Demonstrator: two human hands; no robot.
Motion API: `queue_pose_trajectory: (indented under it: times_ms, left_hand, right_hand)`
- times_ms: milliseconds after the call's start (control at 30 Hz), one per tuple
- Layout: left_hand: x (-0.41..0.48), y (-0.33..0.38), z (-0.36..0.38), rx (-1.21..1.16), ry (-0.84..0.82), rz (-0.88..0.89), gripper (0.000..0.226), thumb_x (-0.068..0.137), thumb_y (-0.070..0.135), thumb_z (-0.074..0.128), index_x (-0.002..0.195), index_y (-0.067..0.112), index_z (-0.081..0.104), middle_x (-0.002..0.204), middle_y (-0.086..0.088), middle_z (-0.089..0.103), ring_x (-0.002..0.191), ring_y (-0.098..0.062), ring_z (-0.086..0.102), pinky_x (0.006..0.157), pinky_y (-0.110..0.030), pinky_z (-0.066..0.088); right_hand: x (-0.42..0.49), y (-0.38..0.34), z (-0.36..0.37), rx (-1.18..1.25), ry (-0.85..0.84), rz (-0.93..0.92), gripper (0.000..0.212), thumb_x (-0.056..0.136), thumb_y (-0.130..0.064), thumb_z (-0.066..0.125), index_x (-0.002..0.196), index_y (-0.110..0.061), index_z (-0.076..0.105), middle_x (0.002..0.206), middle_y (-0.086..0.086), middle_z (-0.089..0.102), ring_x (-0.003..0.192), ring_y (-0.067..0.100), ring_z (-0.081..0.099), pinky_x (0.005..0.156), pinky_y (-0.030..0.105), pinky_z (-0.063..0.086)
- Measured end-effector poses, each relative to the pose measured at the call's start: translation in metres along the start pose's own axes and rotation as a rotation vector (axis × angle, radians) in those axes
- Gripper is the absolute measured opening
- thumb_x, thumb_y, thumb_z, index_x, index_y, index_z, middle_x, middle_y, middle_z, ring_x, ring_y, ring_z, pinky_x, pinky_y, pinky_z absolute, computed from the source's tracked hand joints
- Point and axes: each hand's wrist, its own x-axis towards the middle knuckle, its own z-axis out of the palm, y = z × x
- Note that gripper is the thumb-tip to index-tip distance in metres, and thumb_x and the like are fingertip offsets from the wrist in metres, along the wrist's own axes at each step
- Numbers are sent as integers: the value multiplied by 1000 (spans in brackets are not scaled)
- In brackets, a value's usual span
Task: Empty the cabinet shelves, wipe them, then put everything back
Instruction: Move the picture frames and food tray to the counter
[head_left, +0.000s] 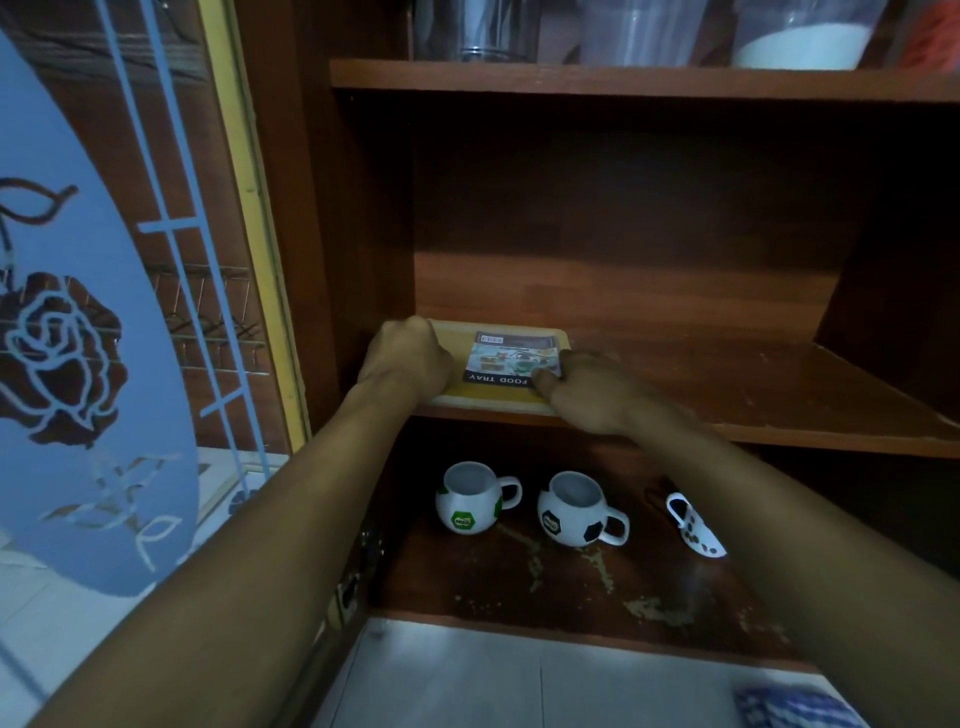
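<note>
The food tray (496, 399) lies flat at the front left of the middle shelf (727, 384). Your left hand (405, 358) curls over its left edge. Your right hand (587, 395) seems to pinch the right front corner, thumb on the label, though dim light hides the fingers beneath. Keep it level, move both hands together, and mind the mugs (467, 501) below.

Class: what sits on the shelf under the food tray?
Two ball-shaped mugs stand below the food tray: a green-patched mug and a black-patched mug. Right of them, a spotted mug shows partly; the right forearm covers the rest and the shelf beyond.
</note>
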Motion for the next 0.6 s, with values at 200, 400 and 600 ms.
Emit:
queue_pose_trajectory:
  times_ms: [200, 400, 600]
  left_hand:
    - [-2, -2, -3, -6, -32, -28, 34, 94, 20, 48, 123, 6, 56, 126, -17, 52, 108, -33, 57, 92, -42, 51]
    - [-6, -3, -2, 7, -25, -4, 34, 94, 18, 46, 121, 2, 57, 126, -21, 53, 111, -36, 56, 93, -39, 49]
    - [-6, -1, -4, -37, -4, -20, 36, 95, 18, 52, 129, 7, 55, 132, -18, 50, 114, -34, 56, 95, -39, 49]
  right_hand:
    - [-21, -3, -12, -22, -14, -13, 30, 103, -43, 33, 97, -18, 50, 118, 13, 53, 117, 28, 42, 87, 29, 26]
    - [-22, -3, -12, 0, -25, 34, 47, 101, -49, 32, 105, -12, 61, 113, 11, 56, 120, 29, 45, 85, 27, 28]
    - [-17, -5, -8, 241, 56, 111, 38, 94, -44, 52, 83, -10, 64, 72, 1, 56, 66, 15, 55, 51, 24, 35]
